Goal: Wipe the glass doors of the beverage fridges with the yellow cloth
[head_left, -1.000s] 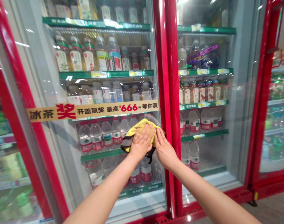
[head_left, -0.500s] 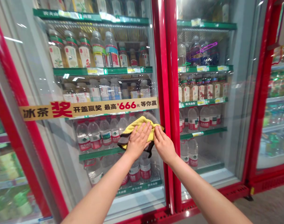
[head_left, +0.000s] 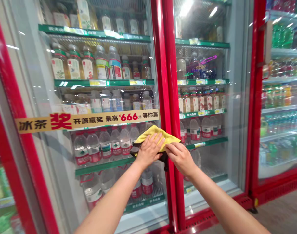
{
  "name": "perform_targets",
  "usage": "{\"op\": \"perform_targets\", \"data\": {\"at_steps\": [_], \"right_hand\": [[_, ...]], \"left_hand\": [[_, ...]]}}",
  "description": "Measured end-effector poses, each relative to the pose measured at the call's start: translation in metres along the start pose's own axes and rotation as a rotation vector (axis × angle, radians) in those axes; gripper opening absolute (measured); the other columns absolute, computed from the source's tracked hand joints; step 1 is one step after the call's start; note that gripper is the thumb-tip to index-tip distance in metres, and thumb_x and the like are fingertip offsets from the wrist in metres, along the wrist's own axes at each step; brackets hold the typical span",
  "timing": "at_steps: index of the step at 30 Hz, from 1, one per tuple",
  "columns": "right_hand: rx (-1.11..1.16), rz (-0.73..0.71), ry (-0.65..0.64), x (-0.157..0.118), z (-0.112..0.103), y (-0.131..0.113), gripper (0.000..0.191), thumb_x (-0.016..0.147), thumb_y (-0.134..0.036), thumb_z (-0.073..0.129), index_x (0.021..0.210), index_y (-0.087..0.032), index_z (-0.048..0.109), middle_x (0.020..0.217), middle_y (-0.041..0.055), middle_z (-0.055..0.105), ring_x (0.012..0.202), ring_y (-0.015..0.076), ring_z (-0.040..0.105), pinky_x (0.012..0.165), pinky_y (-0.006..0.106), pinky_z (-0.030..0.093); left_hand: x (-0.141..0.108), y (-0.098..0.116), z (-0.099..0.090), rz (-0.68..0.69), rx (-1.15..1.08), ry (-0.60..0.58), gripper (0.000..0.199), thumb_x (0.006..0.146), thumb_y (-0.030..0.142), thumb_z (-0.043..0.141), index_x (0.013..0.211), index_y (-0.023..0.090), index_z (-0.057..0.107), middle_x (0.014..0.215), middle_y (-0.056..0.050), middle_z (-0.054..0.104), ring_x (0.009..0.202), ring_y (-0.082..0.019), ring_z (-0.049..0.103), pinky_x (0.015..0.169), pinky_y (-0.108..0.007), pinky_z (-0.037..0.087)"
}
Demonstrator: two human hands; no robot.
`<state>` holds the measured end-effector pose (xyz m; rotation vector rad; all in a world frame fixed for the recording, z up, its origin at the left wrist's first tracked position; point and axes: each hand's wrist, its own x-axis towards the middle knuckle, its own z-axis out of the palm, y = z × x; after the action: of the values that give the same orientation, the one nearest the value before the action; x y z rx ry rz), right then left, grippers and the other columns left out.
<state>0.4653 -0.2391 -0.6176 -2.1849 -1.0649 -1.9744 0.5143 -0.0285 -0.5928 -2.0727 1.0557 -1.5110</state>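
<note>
A yellow cloth (head_left: pixel 152 130) with grey and black edging lies against the glass door and the red door frame (head_left: pixel 165 97) of a drinks fridge. My left hand (head_left: pixel 149 149) rests flat on the cloth, its fingers stretched out and pointing up to the right. On the cloth's right side, my right hand (head_left: pixel 181 157) has its fingers bent and pressed together, pinching the cloth's edge in front of the red frame. Part of the cloth hangs below, between the hands.
Behind the glass, green-edged shelves (head_left: pixel 104 166) hold bottled water and tea. A tan printed strip (head_left: pixel 90 121) crosses the left door. Another red-framed fridge (head_left: pixel 254 130) stands at the right, with floor (head_left: pixel 280 201) below it.
Both hands and the cloth have moved right, and the cloth now reaches across the red frame. My right hand's fingers have gone from straight to bent round the cloth's edge. The view has shifted.
</note>
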Motion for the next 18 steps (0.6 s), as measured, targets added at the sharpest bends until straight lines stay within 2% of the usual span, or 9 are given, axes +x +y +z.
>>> {"op": "perform_targets", "data": {"at_steps": [2,5,8,12,14,16,18], "right_hand": [[-0.033,0.077,-0.052,-0.022,0.014,-0.003,0.031,0.099,-0.009,0.045,0.114,-0.012,0.073,0.133,0.0128,0.069,0.124,0.0232,0.063,0.099,0.034,0.057],[-0.024,0.158,-0.138,-0.035,0.039,-0.008,0.054,0.091,0.001,0.040,0.142,-0.007,0.056,0.154,0.0154,0.052,0.149,0.0256,0.041,0.112,0.039,0.052],[0.015,0.236,-0.168,-0.014,0.054,-0.001,0.065,0.089,0.003,0.037,0.153,-0.010,0.044,0.161,0.0145,0.041,0.156,0.0239,0.023,0.119,0.044,0.045],[0.053,0.312,-0.154,0.042,0.053,0.028,0.059,0.096,-0.003,0.038,0.154,-0.007,0.042,0.166,0.0149,0.031,0.158,0.0240,0.010,0.127,0.046,0.032],[0.058,0.342,-0.128,0.063,0.051,0.038,0.057,0.098,-0.005,0.037,0.155,-0.005,0.040,0.167,0.0157,0.027,0.158,0.0240,0.007,0.127,0.046,0.030],[0.057,0.357,-0.102,0.067,0.052,0.038,0.058,0.098,-0.005,0.037,0.156,-0.005,0.038,0.167,0.0155,0.027,0.158,0.0238,0.006,0.127,0.046,0.032],[0.047,0.347,-0.089,0.054,0.054,0.029,0.059,0.097,-0.004,0.038,0.156,-0.007,0.039,0.166,0.0153,0.030,0.158,0.0245,0.007,0.126,0.047,0.034]], "left_hand": [[0.000,0.004,0.003,-0.004,0.049,-0.042,0.070,0.097,0.049,0.054,0.159,0.022,0.033,0.164,-0.007,0.036,0.155,-0.024,0.027,0.131,-0.046,0.013],[0.005,0.003,0.005,-0.054,0.098,-0.038,0.064,0.101,0.042,0.046,0.160,0.020,0.031,0.164,-0.004,0.034,0.156,-0.020,0.025,0.131,-0.043,0.000],[0.025,-0.009,0.000,-0.111,0.094,-0.038,0.061,0.103,0.036,0.042,0.160,0.020,0.029,0.165,-0.003,0.032,0.156,-0.018,0.022,0.131,-0.042,-0.005],[0.068,-0.033,-0.012,-0.229,0.040,-0.050,0.065,0.102,0.033,0.043,0.162,0.020,0.023,0.168,-0.004,0.024,0.158,-0.020,0.013,0.132,-0.047,0.001],[0.082,-0.039,-0.015,-0.279,0.025,-0.031,0.068,0.101,0.032,0.044,0.163,0.019,0.020,0.169,-0.005,0.020,0.159,-0.020,0.010,0.132,-0.050,0.003],[0.082,-0.036,-0.013,-0.300,0.022,-0.014,0.070,0.100,0.029,0.045,0.163,0.018,0.017,0.169,-0.006,0.017,0.159,-0.021,0.008,0.132,-0.050,0.004],[0.067,-0.025,-0.007,-0.287,0.025,-0.016,0.074,0.098,0.026,0.047,0.163,0.015,0.015,0.169,-0.008,0.017,0.159,-0.022,0.008,0.132,-0.049,0.005]]}}
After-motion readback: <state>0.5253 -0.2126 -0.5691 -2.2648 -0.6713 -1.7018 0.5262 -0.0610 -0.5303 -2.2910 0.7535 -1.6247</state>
